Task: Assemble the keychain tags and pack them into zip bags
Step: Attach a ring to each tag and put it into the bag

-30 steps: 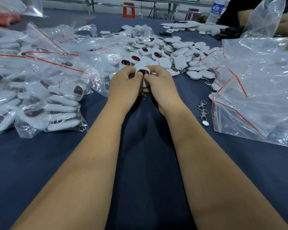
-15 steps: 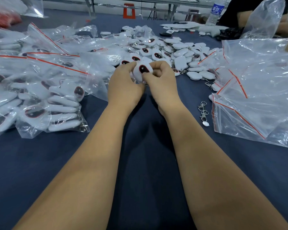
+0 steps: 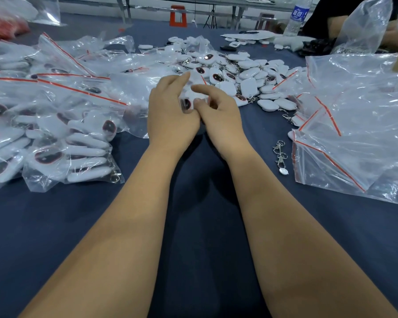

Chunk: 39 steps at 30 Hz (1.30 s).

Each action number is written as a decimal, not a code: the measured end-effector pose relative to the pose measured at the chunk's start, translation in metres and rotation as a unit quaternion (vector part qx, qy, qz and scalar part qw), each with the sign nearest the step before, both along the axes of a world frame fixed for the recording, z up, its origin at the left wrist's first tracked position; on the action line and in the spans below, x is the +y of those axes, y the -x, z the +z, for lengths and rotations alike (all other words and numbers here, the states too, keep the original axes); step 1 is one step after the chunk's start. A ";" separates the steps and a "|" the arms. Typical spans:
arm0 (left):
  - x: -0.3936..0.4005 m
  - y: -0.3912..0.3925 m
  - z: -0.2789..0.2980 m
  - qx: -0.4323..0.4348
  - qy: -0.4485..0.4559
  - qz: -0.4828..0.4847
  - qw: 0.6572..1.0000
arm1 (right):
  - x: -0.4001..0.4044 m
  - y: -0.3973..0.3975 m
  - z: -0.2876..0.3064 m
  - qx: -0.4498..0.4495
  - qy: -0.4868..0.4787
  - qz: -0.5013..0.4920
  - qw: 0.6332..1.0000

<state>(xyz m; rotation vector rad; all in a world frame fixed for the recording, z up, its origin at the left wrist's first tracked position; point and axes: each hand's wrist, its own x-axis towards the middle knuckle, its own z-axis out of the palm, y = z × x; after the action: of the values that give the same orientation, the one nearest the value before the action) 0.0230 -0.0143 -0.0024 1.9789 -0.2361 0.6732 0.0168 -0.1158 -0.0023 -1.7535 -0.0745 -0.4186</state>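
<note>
My left hand (image 3: pixel 170 115) and my right hand (image 3: pixel 218 113) meet over the blue table (image 3: pixel 193 226), side by side. Between them sits a white keychain tag with a dark oval face (image 3: pixel 186 103), inside a small clear zip bag with a red strip (image 3: pixel 199 88). My left hand's fingers curl round the tag and bag; my right thumb and fingers pinch the bag's edge, its forefinger stretched out above. A heap of loose white tags (image 3: pixel 244 72) lies just beyond my hands.
Filled zip bags of tags (image 3: pixel 62 143) crowd the left side. Empty clear zip bags (image 3: pixel 354 125) pile up on the right. Loose metal clasps (image 3: pixel 279 154) lie near them. A water bottle (image 3: pixel 298 16) and another person's arm (image 3: pixel 336 24) are at the far right.
A small zip bag now surrounds the tag between my hands. My right forefinger has lifted and stretched out; both hands shifted slightly.
</note>
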 end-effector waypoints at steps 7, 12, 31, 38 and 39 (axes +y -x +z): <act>0.002 0.003 0.004 0.013 0.043 0.008 0.999 | 0.003 0.005 0.005 -0.060 0.005 -0.071 0.996; -0.004 0.005 0.000 0.018 -0.094 -0.072 0.993 | -0.002 0.005 0.005 -0.054 -0.024 -0.107 0.992; 0.014 -0.004 -0.008 0.111 -0.089 -0.019 0.990 | -0.008 -0.017 0.000 0.073 0.174 -0.138 0.972; 0.020 -0.012 -0.003 0.155 0.209 0.114 0.959 | -0.037 -0.101 0.028 0.101 0.276 -0.256 0.921; 0.019 -0.012 -0.003 0.154 0.218 0.114 0.957 | -0.040 -0.114 0.033 0.077 0.301 -0.261 0.914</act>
<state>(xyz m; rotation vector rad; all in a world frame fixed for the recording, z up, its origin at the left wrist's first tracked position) 0.0349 0.0051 -0.0055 1.6627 0.3128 0.4979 0.1310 -0.1553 0.0303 -2.4139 0.4329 -0.6908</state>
